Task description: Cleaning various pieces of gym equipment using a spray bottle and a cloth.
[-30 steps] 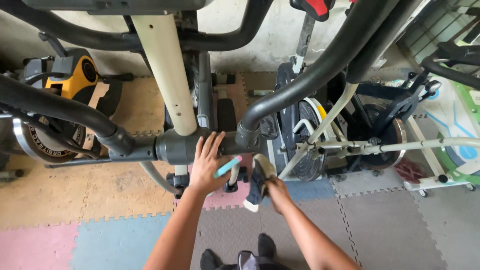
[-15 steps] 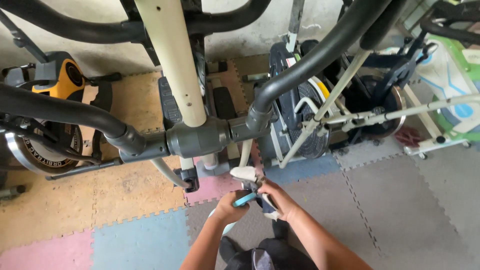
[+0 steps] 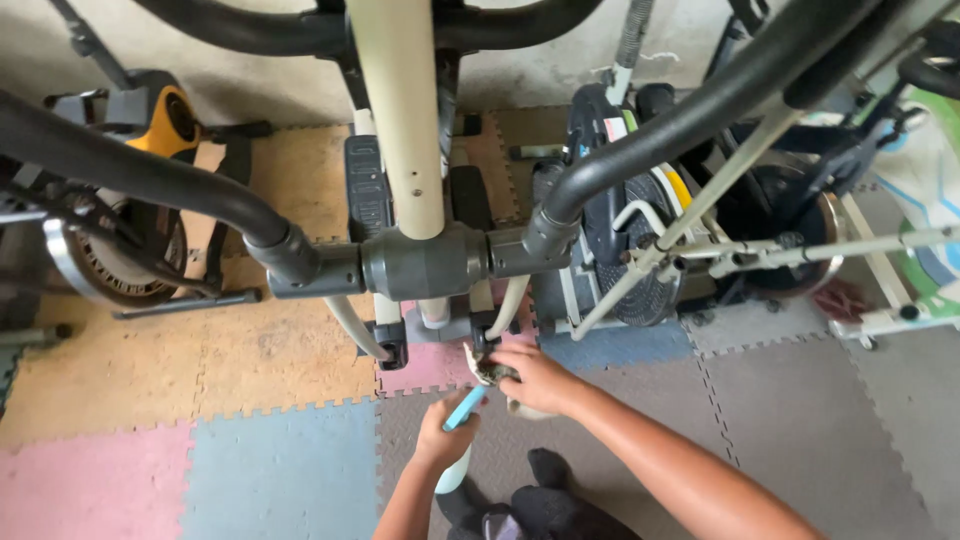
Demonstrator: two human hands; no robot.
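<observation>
Below the grey crossbar hub [image 3: 425,262], the left hand [image 3: 443,440] closes around a white spray bottle [image 3: 455,462] with a blue trigger; its long axis tilts toward one o'clock, nozzle end uppermost. At two o'clock from it, the right hand [image 3: 540,378] pinches a dark crumpled rag [image 3: 492,372] against the cream elliptical frame [image 3: 432,318].

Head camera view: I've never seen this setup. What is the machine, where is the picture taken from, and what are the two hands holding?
The picture comes from a camera on the person's head, looking down past their arms. The big frame is an exercise machine with a cream upright post and black handlebars, standing on coloured foam floor mats. More exercise equipment stands to the right. The left hand holds a white spray bottle with a blue top. The right hand presses a crumpled cloth against the machine's lower frame.
</observation>
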